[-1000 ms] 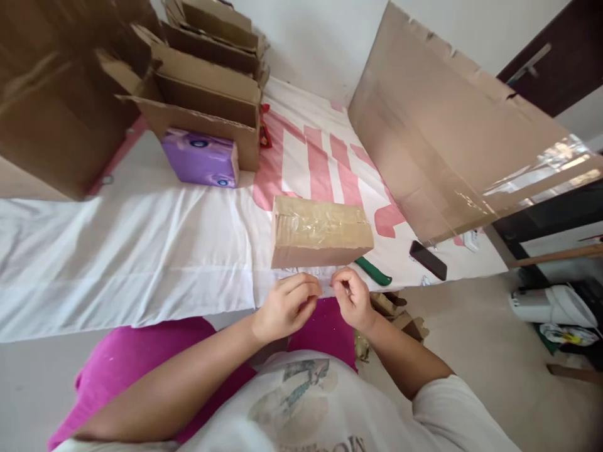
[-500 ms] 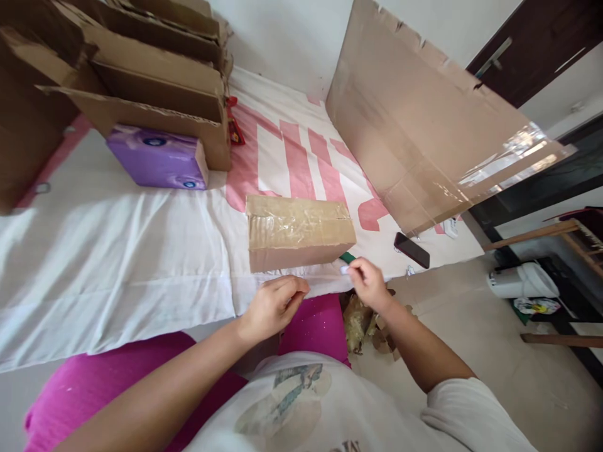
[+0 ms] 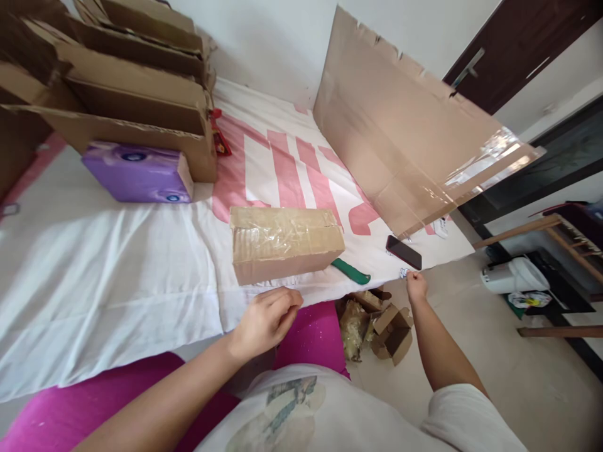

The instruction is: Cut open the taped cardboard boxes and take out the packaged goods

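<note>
A small cardboard box, its top covered with clear tape, sits near the table's front edge. Just in front of it my left hand is closed with its fingers curled together; whatever it may hold is hidden. My right hand is out at the right edge of the table, fingers pinched together beside a small crumpled white scrap. I cannot make out what is between those fingers. A green curved tool handle lies right of the box, partly behind its corner. Close to my right hand is a dark phone.
Purple tissue pack leans against open cardboard boxes at the left. A large cardboard sheet stands at the back right. Below the table edge lie an opened carton and crumpled wrapping. A white bucket stands farther right.
My right hand, which held a small white bit near the box, has moved right to the table's edge by the phone. More of the green handle shows. My left hand stays closed before the box.
</note>
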A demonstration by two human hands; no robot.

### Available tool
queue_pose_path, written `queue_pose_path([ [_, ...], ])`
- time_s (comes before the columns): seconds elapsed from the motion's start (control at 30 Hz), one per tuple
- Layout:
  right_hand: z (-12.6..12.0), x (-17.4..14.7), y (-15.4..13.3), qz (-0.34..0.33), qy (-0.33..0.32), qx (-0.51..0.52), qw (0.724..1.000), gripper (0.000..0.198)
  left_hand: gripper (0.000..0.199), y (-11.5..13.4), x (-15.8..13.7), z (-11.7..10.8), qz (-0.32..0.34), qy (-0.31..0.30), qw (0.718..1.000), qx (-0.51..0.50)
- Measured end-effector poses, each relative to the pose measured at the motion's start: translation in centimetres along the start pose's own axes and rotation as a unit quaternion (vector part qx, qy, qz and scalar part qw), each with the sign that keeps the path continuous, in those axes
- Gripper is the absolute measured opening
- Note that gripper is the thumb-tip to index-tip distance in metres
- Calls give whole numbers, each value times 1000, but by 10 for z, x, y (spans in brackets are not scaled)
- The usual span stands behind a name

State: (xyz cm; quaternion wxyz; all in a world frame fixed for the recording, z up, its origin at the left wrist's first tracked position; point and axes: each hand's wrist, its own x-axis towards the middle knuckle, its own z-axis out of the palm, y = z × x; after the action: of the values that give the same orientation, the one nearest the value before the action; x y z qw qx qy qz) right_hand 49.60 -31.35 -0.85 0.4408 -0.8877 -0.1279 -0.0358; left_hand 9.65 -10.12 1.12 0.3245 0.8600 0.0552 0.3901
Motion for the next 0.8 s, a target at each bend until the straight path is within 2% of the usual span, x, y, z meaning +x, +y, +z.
queue_pose_path([
  [0.1, -4, 7, 9, 37, 35, -59, 997, 29, 18, 3, 1, -1, 16, 4, 1000, 15],
  [0.17, -8, 11, 7, 35, 53, -75, 995, 34, 20, 7, 3, -6, 47, 16, 998, 28],
  [0.23, -9, 13, -1, 10, 62, -74, 995, 32, 22, 13, 5, -15, 96, 45, 994, 34],
  [0.33, 3, 8, -24, -57, 51, -49, 996, 30, 24, 18, 8, -35, 141, 132, 980, 54],
  [0.43, 29, -13, -57, -137, -1, -13, 991, 36, 20, 10, 11, -56, 82, 248, 959, 111],
  [0.5, 47, -37, -81, -206, -69, 8, 976, 38, 13, -3, 13, -67, -6, 312, 938, 150],
  [0.53, 56, -51, -94, -252, -119, 18, 960, 38, 10, -10, 14, -70, -54, 330, 929, 160],
  [0.63, 77, -94, -124, -349, -251, 51, 902, 40, 19, -29, 15, -75, -155, 319, 926, 131],
  [0.73, 91, -125, -140, -364, -284, 90, 882, 47, 27, -35, 13, -74, -160, 265, 948, 76],
  [0.8, 97, -138, -145, -367, -303, 105, 873, 49, 27, -35, 11, -76, -157, 280, 944, 83],
])
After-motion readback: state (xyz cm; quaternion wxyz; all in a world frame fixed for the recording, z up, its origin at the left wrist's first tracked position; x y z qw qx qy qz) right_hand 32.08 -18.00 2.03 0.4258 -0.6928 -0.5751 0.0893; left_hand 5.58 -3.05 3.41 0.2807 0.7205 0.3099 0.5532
